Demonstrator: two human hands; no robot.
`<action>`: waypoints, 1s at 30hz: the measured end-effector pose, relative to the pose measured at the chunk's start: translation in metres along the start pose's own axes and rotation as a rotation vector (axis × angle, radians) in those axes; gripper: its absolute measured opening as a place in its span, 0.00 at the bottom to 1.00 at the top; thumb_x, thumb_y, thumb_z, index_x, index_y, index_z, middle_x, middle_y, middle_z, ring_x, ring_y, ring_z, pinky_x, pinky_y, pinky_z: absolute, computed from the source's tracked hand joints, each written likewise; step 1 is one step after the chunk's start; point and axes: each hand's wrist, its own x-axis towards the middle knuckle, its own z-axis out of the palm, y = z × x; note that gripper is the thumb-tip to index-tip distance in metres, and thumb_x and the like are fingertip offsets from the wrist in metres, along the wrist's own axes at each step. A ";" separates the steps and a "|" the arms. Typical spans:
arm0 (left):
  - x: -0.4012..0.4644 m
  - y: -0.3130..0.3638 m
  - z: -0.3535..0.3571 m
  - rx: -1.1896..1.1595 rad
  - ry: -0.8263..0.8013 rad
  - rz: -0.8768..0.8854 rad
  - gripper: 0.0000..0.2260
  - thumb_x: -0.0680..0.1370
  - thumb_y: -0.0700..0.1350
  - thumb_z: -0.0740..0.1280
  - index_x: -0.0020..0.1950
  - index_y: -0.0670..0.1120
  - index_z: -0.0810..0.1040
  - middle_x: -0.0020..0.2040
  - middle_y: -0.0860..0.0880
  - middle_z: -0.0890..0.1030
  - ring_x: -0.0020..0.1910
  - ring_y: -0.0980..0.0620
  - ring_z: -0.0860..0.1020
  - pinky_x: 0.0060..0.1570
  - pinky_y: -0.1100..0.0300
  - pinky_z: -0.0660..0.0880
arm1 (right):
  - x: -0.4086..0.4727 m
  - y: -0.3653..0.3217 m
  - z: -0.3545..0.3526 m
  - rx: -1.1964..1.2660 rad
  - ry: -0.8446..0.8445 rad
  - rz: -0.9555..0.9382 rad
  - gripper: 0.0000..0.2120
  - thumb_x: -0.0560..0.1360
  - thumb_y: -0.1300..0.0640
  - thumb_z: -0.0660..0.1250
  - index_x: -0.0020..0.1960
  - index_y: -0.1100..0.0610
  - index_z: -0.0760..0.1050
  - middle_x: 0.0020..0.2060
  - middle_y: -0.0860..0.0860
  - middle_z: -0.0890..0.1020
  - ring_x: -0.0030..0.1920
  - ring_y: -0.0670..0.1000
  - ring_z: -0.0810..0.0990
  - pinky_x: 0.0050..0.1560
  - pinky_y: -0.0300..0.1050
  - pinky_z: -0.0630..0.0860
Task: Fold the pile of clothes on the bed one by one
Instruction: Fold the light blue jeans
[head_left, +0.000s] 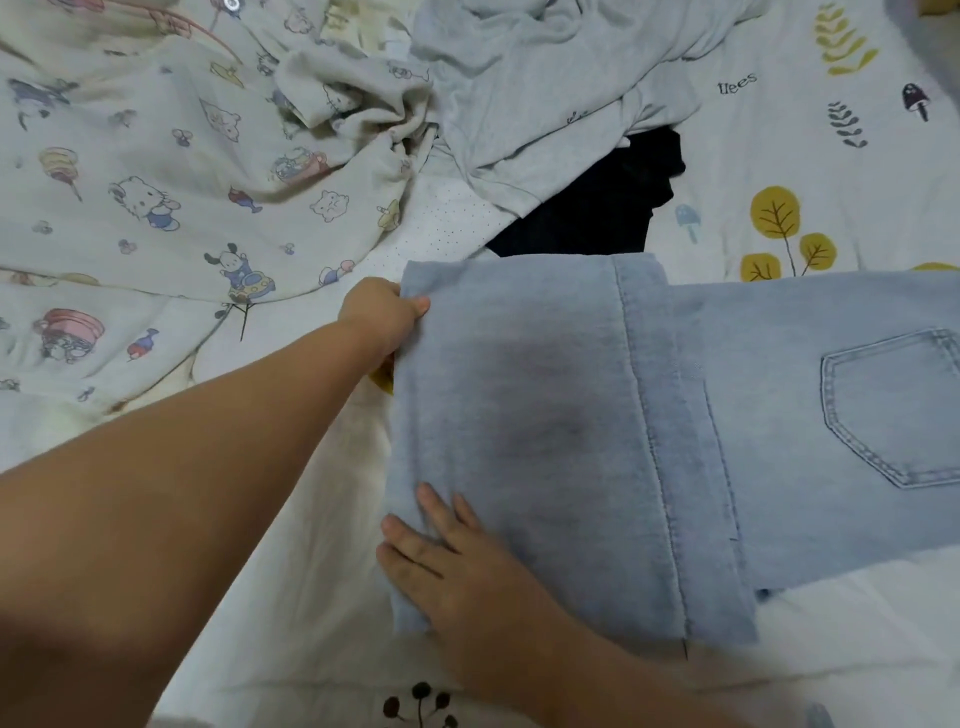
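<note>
Light blue jeans (597, 415) lie across the bed, legs folded over toward the back pocket on the right. My left hand (382, 314) grips the folded edge at its far left corner, thumb on top. Fingers straight, my right hand (452, 561) presses flat on the near left part of the fold. Behind lies the pile: a cartoon-print garment (156, 182), a pale grey top (545, 88), a white dotted piece (441, 223) and a black garment (597, 208).
The bed sheet (779, 156) is white with yellow trees, leaves and mushrooms. Bare sheet shows at the near left (322, 519) and near right below the jeans.
</note>
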 end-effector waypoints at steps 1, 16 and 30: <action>0.000 -0.005 0.003 -0.006 0.015 -0.020 0.14 0.79 0.48 0.63 0.57 0.39 0.77 0.54 0.39 0.79 0.51 0.39 0.78 0.53 0.45 0.77 | -0.003 -0.001 0.004 0.009 0.029 -0.012 0.24 0.71 0.54 0.52 0.61 0.53 0.78 0.62 0.48 0.78 0.65 0.58 0.74 0.62 0.54 0.73; -0.035 -0.055 0.043 0.812 0.074 0.604 0.35 0.69 0.69 0.30 0.71 0.53 0.31 0.77 0.45 0.37 0.75 0.46 0.37 0.72 0.45 0.39 | -0.038 0.061 0.012 -0.074 0.124 0.886 0.31 0.78 0.37 0.38 0.71 0.55 0.59 0.69 0.63 0.68 0.69 0.65 0.60 0.66 0.64 0.54; -0.101 -0.047 0.072 0.963 -0.104 0.654 0.30 0.72 0.58 0.50 0.67 0.43 0.72 0.68 0.34 0.69 0.63 0.32 0.72 0.52 0.33 0.71 | -0.145 0.120 -0.059 0.490 0.856 1.457 0.22 0.73 0.59 0.66 0.64 0.66 0.69 0.59 0.63 0.75 0.62 0.61 0.71 0.65 0.51 0.64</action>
